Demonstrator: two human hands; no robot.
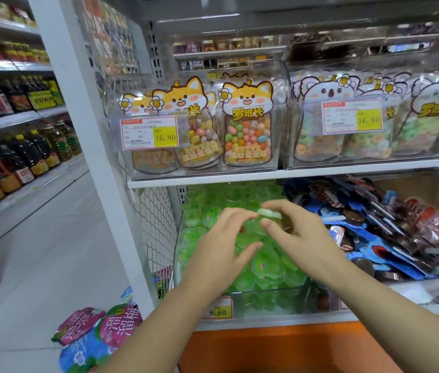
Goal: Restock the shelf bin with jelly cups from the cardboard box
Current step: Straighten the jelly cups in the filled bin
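Observation:
A clear shelf bin (269, 298) on the lower shelf is piled with green jelly cups (264, 267). Both my hands hover over the pile. My right hand (301, 238) pinches a pale green jelly cup (268, 213) between fingertips and thumb, just above the heap. Beside it, my left hand (223, 246) has loosely curved fingers whose tips reach toward that same cup, and I see nothing gripped in it. The cardboard box is out of view.
Blue and red snack packets (390, 232) fill the compartment right of the bin. Clear bins of candy bags (245, 130) stand on the shelf above, low over my hands. A white upright (99, 162) and wire mesh (156, 227) are on the left. Snack bags (99, 335) hang below.

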